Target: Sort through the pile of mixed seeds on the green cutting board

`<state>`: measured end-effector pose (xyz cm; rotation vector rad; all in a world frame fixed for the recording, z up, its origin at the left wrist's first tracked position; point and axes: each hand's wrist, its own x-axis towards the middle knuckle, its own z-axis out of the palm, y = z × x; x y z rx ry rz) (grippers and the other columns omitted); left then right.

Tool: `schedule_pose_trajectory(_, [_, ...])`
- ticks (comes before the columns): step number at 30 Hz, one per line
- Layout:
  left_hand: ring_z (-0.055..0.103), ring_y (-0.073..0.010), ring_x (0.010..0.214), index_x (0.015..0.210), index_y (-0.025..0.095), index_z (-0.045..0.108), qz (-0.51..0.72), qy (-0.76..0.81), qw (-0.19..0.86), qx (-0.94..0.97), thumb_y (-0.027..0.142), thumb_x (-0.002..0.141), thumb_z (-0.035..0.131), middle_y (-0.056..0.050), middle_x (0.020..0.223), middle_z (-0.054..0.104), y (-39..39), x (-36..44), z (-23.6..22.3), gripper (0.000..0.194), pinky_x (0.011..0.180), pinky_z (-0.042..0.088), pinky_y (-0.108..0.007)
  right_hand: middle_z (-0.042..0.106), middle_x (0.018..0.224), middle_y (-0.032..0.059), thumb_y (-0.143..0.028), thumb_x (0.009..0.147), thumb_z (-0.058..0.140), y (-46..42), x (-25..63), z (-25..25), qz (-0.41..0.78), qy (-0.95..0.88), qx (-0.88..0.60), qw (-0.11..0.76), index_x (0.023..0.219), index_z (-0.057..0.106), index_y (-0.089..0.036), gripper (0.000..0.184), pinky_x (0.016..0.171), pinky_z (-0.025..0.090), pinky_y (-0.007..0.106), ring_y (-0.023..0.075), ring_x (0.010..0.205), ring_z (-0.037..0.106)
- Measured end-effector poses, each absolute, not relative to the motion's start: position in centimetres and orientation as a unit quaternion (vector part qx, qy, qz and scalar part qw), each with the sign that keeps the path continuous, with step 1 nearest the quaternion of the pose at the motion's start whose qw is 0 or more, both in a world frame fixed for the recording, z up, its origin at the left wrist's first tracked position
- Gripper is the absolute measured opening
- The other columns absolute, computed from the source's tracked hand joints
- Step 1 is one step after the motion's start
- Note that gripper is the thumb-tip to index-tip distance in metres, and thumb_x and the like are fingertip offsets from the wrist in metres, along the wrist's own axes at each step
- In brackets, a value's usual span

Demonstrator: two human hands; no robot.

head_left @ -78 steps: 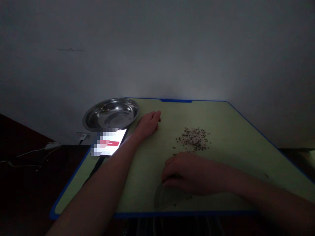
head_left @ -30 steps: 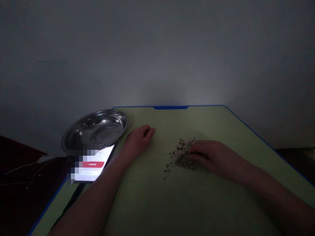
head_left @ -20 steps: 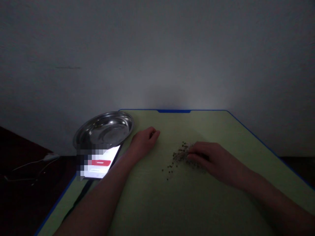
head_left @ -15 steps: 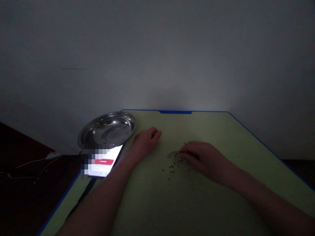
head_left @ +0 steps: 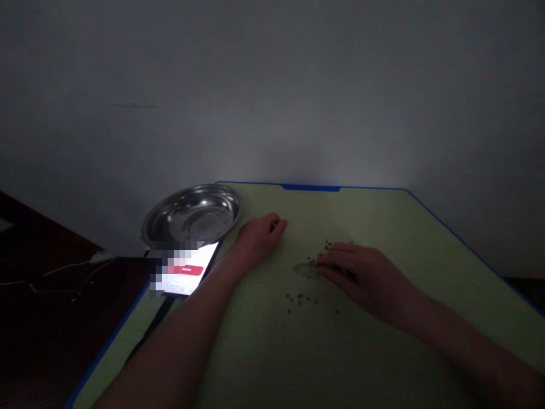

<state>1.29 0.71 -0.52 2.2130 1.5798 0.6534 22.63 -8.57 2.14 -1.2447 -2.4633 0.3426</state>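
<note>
My right hand (head_left: 361,272) is low over the table, its fingertips pinching a small see-through object with a curved rim (head_left: 303,267), smeared by motion. Its kind does not show. Small dark bits like seeds or grains (head_left: 300,301) lie scattered on the table in front of that hand, with more of them beyond its fingertips. My left hand (head_left: 259,236) rests on the table to the left, fingers curled in and thumb against them. What it holds, if anything, is hidden.
A shiny steel basin (head_left: 191,216) stands at the table's left edge, beyond my left forearm. Below it lies a lit phone (head_left: 191,275), partly blurred out. The green table (head_left: 361,216) has a blue rim and meets a grey wall. White cables (head_left: 63,270) hang at the left.
My right hand and the clear object have shifted slightly among the dark bits, which now lie in two groups, nearer and farther. The left hand keeps its pose. The whole view has shifted a little.
</note>
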Motion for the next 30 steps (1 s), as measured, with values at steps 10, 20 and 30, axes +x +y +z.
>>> schedule_pose_trajectory(10, [0.053,-0.0162,0.063,0.073,0.021,0.057,0.23,0.554,0.163,0.783,0.045,0.091,0.039,-0.002,0.069,0.062,0.8,1.4,-0.7,0.036,0.056,0.029,-0.028,0.062,0.072,0.0009,-0.022,0.095,0.044,-10.0,21.1,1.7,-0.016,-0.925,-0.351,0.145,0.086,0.07,-0.022,0.027,0.049,0.024,0.028,0.0116,0.054,0.05])
schedule_pose_trajectory(20, [0.053,-0.0158,0.063,0.075,0.02,0.058,0.233,0.551,0.173,0.782,0.045,0.092,0.039,-0.002,0.07,0.062,0.6,1.5,-0.6,0.036,0.057,0.03,-0.029,0.066,0.075,0.0009,-0.019,0.094,0.046,-11.3,23.2,2.3,0.007,-0.934,-0.321,0.156,0.094,0.068,-0.024,0.022,0.049,0.026,0.03,0.0124,0.055,0.054])
schedule_pose_trajectory(30, [0.05,-0.0144,0.061,0.071,0.019,0.055,0.259,0.539,0.173,0.782,0.044,0.092,0.039,-0.001,0.068,0.06,0.9,1.4,-1.0,0.036,0.056,0.028,-0.028,0.067,0.084,-0.0009,-0.011,0.09,0.049,-11.0,17.2,3.1,-0.018,-0.955,-0.233,0.181,0.09,0.065,-0.02,0.019,0.051,0.028,0.029,0.0121,0.062,0.053])
